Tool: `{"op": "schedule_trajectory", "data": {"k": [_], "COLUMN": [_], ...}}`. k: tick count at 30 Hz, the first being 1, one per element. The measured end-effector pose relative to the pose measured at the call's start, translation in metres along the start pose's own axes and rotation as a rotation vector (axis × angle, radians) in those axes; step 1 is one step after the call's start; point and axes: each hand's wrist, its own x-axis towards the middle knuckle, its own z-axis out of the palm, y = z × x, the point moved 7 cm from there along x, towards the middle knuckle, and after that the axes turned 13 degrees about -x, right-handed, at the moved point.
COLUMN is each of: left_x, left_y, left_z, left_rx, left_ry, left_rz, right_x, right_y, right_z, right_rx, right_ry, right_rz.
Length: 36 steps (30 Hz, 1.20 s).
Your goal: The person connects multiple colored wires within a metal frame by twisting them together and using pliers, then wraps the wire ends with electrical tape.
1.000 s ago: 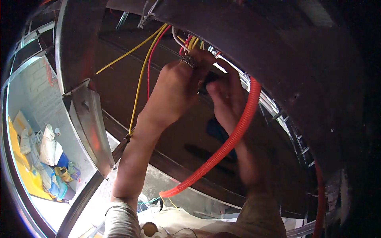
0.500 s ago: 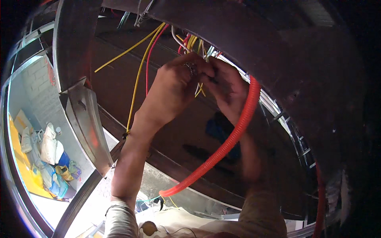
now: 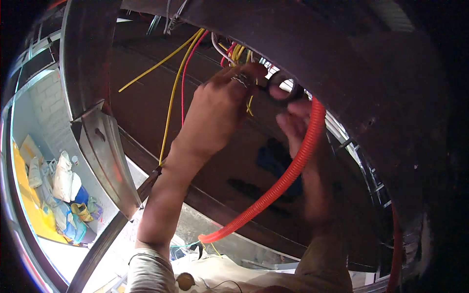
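The left hand is bunched narrow just below the coloured wires; its fingertips are hidden, so I can't tell what they pinch. Beside it a black ring, probably a tape roll, has come into plain sight, putting the work between both hands. The right hand, blurred, has loosened at the ring, partly covered by the orange hose.

no legible text, labels, brands, numbers or signs anywhere in view: can't read anything on the black ring, red corrugated conduit or white bag, too small or dim
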Motion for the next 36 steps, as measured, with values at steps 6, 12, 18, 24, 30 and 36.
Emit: {"op": "schedule_trajectory", "data": {"k": [6,12,18,24,30,36], "left_x": [0.001,0.001,-0.001,-0.001,0.0,-0.002], "left_y": [0.003,0.001,-0.005,-0.001,-0.007,-0.001], "left_z": [0.004,-0.002,0.004,0.002,0.005,-0.001], "left_rx": [-0.184,-0.22,-0.462,-0.289,-0.355,-0.21], "left_ry": [0.023,-0.011,0.048,0.051,0.032,0.059], "left_rz": [-0.099,-0.215,-0.157,-0.076,-0.083,-0.113], "right_x": [-0.015,0.005,0.006,0.009,0.022,0.013], "right_y": [-0.02,-0.015,-0.015,0.008,-0.015,-0.006], "right_z": [0.01,0.038,0.037,0.043,0.016,-0.003], "right_rx": [-0.486,-0.104,0.038,0.53,-0.515,-0.309], "right_ry": [-0.008,0.012,0.027,-0.038,-0.009,-0.051], "right_rz": [-0.423,-0.09,-0.033,0.016,-0.313,-0.174]}}
